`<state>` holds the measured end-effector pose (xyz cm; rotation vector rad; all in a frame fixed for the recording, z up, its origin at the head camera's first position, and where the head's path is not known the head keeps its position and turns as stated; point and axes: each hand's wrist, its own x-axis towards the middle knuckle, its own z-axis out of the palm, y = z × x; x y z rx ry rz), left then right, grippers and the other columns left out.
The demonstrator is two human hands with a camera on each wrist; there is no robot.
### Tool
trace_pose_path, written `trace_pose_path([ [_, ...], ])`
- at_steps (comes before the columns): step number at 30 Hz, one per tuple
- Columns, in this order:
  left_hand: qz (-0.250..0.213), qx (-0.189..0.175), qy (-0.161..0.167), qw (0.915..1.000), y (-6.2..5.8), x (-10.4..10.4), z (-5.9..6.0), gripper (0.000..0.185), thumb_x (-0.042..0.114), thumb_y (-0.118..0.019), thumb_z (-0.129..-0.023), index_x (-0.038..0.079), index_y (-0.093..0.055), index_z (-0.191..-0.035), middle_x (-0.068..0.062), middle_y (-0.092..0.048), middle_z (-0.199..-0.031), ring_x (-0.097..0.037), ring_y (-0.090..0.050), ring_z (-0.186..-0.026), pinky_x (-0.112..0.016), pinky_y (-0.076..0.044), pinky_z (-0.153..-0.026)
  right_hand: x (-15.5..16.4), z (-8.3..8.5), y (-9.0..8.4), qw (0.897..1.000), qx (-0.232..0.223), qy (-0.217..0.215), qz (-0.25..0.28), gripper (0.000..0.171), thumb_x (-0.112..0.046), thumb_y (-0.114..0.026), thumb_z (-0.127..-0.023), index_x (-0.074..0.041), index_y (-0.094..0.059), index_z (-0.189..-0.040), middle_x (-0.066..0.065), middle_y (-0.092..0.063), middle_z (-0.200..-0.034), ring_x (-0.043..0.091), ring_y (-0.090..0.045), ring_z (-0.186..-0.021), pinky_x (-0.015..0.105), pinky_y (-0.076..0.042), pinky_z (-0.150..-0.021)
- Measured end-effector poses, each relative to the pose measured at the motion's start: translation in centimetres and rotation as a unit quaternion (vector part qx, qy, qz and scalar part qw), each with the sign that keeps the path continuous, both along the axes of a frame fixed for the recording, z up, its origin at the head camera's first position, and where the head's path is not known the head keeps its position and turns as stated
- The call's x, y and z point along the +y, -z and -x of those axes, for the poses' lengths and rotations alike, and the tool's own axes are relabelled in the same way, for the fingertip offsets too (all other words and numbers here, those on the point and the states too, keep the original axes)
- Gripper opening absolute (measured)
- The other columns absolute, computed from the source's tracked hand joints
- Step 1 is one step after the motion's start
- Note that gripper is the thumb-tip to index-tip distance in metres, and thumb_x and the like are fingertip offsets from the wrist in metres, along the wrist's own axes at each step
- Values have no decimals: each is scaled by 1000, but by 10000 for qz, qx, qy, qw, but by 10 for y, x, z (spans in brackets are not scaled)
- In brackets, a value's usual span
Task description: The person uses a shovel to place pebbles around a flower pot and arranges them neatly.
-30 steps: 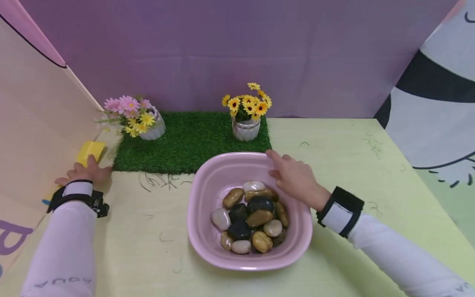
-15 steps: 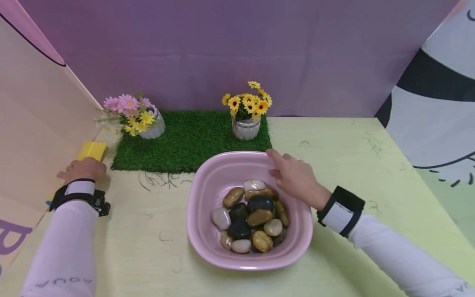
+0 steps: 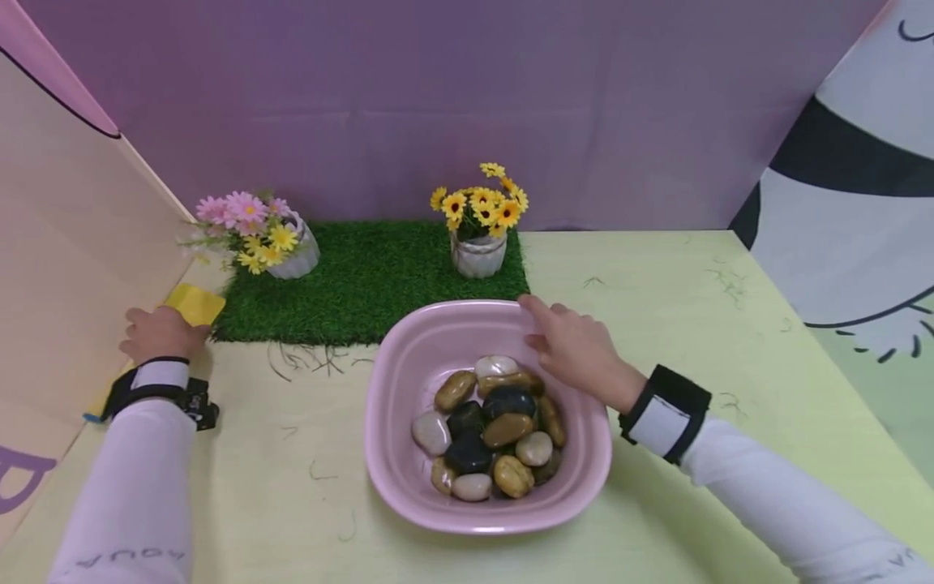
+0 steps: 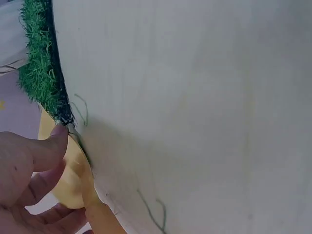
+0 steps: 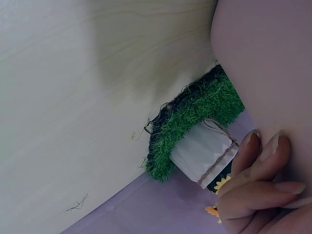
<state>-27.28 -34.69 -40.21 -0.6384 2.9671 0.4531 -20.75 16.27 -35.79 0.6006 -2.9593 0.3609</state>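
Pink basin (image 3: 388, 442) is clamped by fingers (image 5: 253, 199) of the right hand (image 3: 578, 350), yellow piece (image 3: 197, 305) by those of the left hand (image 3: 162, 334).

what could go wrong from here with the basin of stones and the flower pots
1. The right hand holds the pink basin near its far right corner, so a hard tug might tip it and shift the stones.
2. The left hand and yellow item are close by the grass mat; snagging it could upset the pot of pink and yellow flowers.
3. Pushing the basin backward might bump the sunflower-like pot.
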Motion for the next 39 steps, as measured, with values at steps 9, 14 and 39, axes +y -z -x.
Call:
trace_pose_path([
  [9, -407, 823, -179, 9956, -2, 6, -3, 94, 18, -64, -85, -19, 5, -137, -51, -18, -129, -64, -41, -98, -64, -44, -79, -1, 1, 1, 10000, 19, 0, -27, 50, -20, -61, -92, -13, -43, -137, 13, -61, -82, 18, -50, -51, 24, -36, -37],
  [14, -174, 590, -66, 9981, -3, 8, -4, 78, 21, -60, -87, -29, -16, -129, -52, -22, -124, -61, -41, -100, -62, -44, -81, -1, 1, 1, 10000, -19, 24, -41, 50, -20, -61, -92, -13, -43, -138, 14, -61, -82, 18, -50, -50, 24, -36, -37],
  [39, -438, 361, 43, 9984, 10, -5, -7, 66, 30, -52, -94, -5, -15, -135, -45, -48, -102, -57, -54, -81, -51, -43, -53, -2, 0, -1, 9997, -163, 114, -121, 50, -20, -59, -93, -15, -41, -140, 14, -60, -83, 18, -50, -50, 24, -36, -37],
])
